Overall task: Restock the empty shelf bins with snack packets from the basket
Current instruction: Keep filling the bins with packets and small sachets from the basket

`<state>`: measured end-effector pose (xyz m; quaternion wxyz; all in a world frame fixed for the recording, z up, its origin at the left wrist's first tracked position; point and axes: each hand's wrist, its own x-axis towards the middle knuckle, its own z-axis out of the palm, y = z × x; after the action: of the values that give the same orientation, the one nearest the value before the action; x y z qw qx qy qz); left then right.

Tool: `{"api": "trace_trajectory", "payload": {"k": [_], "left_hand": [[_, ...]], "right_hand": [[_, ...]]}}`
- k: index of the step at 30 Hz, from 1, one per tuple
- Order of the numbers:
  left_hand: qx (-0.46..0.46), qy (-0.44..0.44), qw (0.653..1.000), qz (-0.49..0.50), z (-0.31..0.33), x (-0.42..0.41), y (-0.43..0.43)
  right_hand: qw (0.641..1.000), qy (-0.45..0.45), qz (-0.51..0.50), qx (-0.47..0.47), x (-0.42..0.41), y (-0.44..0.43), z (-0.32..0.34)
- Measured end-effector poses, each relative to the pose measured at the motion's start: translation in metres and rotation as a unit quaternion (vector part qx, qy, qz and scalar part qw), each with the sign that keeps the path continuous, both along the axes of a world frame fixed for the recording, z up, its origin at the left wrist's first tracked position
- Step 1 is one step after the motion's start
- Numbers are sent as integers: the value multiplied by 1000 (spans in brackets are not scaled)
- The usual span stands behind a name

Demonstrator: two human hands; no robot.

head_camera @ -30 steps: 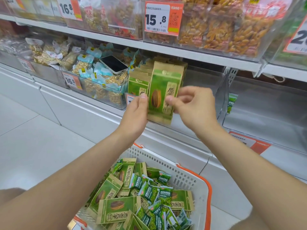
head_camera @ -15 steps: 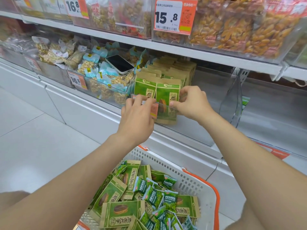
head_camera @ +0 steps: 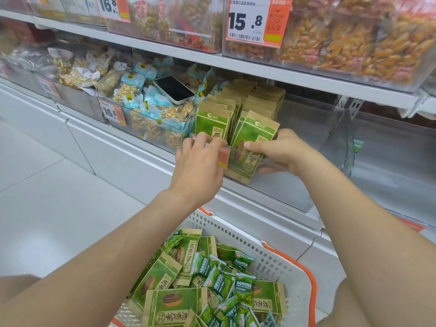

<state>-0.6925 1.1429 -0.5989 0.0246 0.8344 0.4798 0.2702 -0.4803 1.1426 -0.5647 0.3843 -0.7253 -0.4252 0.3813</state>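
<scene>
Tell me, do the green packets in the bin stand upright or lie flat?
Upright: the packets stand on end in two rows inside the clear bin.

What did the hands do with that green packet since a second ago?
Both hands lowered the sunflower seed packet from above the clear bin into its front right row. The right hand still grips it; the left hand let go and moved to the bin's front rim. Phone and basket stayed put.

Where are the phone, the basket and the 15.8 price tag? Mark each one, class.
phone (head_camera: 174, 89): head view, middle of its dark screen.
basket (head_camera: 238, 232): head view, bare white slotted wall on the far side.
15.8 price tag (head_camera: 245, 21): head view, white part with the printed digits.
</scene>
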Motion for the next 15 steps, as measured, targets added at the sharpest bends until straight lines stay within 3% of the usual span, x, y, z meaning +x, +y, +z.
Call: {"api": "trace_trajectory", "payload": {"k": [5, 8, 15], "left_hand": [[-5, -4, 1000, -3, 0, 0, -1], [-5, -4, 1000, 0, 1, 0, -1], [-7, 3, 1000, 0, 0, 1, 0]], "right_hand": [[999, -11, 0, -36, -10, 1, 1], [999, -32, -20, -11, -16, 9, 1], [981, -171, -82, 47, -23, 17, 2]]}}
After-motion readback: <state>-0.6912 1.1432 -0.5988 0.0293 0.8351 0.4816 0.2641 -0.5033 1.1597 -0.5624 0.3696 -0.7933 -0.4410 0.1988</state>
